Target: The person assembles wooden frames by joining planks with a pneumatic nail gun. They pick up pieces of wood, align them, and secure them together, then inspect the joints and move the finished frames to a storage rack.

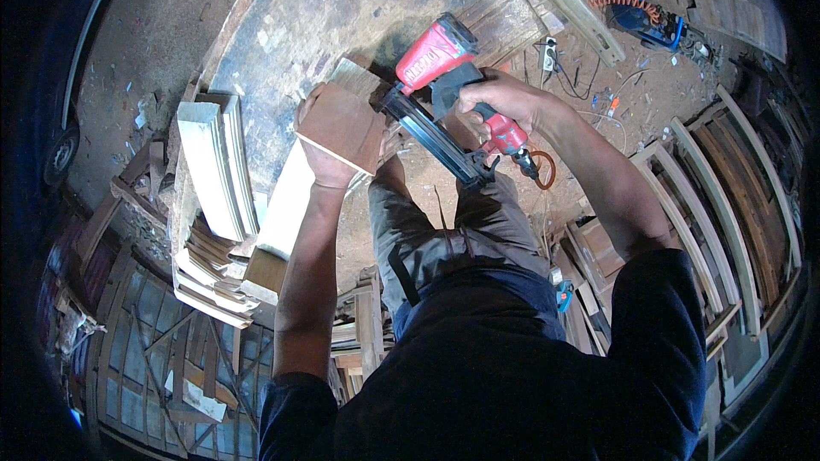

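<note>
Gripping a red and black nail gun (434, 55) with the right hand (506, 102), fingers curled around the handle, above the middle of the frame. Pinching a flat brown wood piece (342, 126) in the left hand (330, 172), just left of the middle. Hard to tell about any touch between gun and wood, with that spot so dark. Standing by a big table (286, 30) with a bent edge, all worn and blotchy on top, at the upper left. Stacked near its left side, on view as pale wood strips (209, 171). Leading outward to a brown, dusty floor (619, 132), with bits of litter at the upper right. Over there too, near a curly orange hose (628, 4) and a white power strip (549, 55). Lined with curved wood pieces (707, 201) at the right, and with a dark car wheel (60, 155) at the far left.
</note>
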